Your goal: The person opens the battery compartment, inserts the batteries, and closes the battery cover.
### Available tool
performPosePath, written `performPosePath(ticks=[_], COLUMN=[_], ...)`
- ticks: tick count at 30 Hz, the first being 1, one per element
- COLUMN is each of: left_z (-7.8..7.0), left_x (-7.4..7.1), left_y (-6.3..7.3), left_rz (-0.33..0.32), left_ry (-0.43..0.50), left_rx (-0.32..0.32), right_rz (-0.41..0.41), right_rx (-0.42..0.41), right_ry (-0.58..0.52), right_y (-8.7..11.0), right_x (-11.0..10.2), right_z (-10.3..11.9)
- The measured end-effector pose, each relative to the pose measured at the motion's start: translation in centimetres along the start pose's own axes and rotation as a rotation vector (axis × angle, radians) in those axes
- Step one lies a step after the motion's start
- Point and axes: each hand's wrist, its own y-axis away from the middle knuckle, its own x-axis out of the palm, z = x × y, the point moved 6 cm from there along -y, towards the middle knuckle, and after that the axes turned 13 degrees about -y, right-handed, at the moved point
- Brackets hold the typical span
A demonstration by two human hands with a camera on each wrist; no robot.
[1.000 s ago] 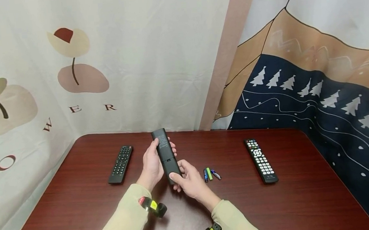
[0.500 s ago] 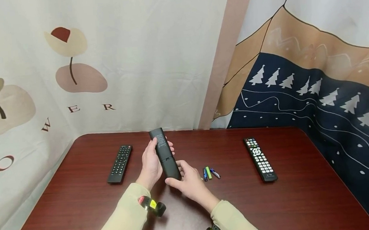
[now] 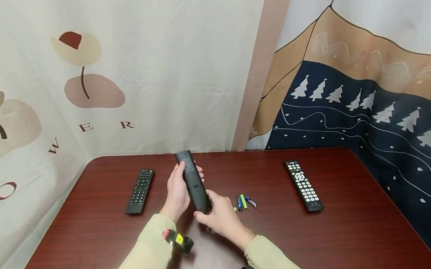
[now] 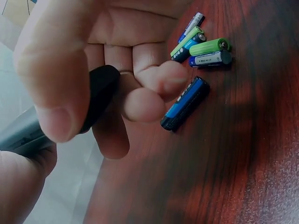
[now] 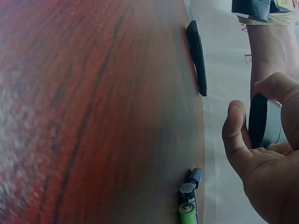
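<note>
My left hand (image 3: 177, 192) grips a black remote control (image 3: 193, 180), its back turned up and the battery cover (image 3: 200, 198) in place at the near end. The left thumb lies along one side, with fingertips showing at the other. At the near end is my right hand (image 3: 222, 216), its thumb and curled fingers around that end. In the left wrist view the right thumb (image 4: 60, 107) covers part of the remote. The right wrist view shows the remote's end (image 5: 265, 121) between right thumb and fingers. Several blue and green batteries (image 3: 243, 202) lie right of the hands.
A second black remote (image 3: 140, 192) lies buttons up on the left of the reddish-brown table (image 3: 285, 243). On the right lies a third, with white buttons (image 3: 305, 186). One blue and black battery (image 4: 186, 103) sits apart from its group. Printed curtains (image 3: 180, 69) hang behind the table.
My right thumb has come off the battery cover's face and moved down to the remote's near end. The left hand keeps its grip, and the batteries stay put.
</note>
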Motion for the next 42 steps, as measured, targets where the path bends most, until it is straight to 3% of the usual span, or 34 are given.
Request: performPosePath(ticks=[5, 26, 42], left_z=[-0.1, 0.0, 0.1], left_x=[0.1, -0.2, -0.3], left_y=[0.0, -0.2, -0.3], left_rz=[-0.002, -0.05, -0.031], left_ry=[-0.006, -0.08, -0.066], left_rx=[0.008, 0.007, -0.01], right_rz=[-0.007, -0.011, -0.02], right_rx=[-0.023, 0.036, 0.032], right_ry=[0.016, 0.019, 0.03], right_y=[0.0, 0.4, 0.6], right_x=[0.0, -0.1, -1.2], right_z=[0.0, -0.3, -0.8])
